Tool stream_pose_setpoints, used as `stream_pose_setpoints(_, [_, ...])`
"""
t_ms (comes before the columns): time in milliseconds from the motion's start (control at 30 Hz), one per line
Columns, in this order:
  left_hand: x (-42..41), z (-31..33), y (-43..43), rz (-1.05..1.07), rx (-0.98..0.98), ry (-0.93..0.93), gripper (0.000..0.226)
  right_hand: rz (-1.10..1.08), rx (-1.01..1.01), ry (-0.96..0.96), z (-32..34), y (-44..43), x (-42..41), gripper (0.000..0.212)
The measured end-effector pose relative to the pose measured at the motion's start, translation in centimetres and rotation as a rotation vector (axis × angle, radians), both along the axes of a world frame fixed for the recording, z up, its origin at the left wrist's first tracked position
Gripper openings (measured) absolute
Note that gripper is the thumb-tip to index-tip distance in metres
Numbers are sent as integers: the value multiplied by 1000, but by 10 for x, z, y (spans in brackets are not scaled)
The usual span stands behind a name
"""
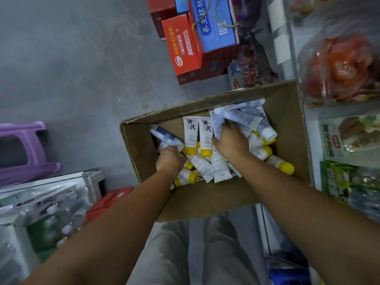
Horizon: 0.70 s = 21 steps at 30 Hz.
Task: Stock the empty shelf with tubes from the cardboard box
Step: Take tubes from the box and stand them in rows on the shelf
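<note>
Cardboard box (pixel 205 199): open, on the grey floor, against the person's legs. Contents: white tubes with yellow caps (pixel 190 138), loosely heaped, two lying label-up side by side.
Left hand (pixel 170 159): inside the box at its left wall, fingers curled round a blue-and-white tube (pixel 165 137).
Right hand (pixel 230 141): inside the box, right of centre, clutching a bunch of tubes (pixel 221 120).
Adjacent: purple stool (pixel 24 155) at left; red carton (pixel 183 48) and blue carton (pixel 213 23) beyond.
</note>
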<state>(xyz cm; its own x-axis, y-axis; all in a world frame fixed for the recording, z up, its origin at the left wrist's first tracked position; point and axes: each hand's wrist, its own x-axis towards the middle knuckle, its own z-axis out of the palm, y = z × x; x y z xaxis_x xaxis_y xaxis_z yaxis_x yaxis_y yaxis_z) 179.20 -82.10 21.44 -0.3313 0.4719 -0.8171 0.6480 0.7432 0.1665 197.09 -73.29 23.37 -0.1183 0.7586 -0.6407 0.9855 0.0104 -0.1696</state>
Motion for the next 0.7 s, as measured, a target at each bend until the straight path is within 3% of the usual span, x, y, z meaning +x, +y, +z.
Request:
stream_pose_setpoints(100, [2,-10,3,139,0,-11,24,-63,-22,-31,-10,4,-5,64])
stream_pose_setpoints(367, [2,-32,10,814,113,-76,57,-74,-18,-116,-33,9,-15,70])
stream_pose_setpoints(567, [5,-48,15,962,166,-54,81,-55,83,-159,-48,0,-19,53])
stream_pose_setpoints(700, [2,-71,9,1026,141,-47,86,-91,53,-124,-48,2,-19,55])
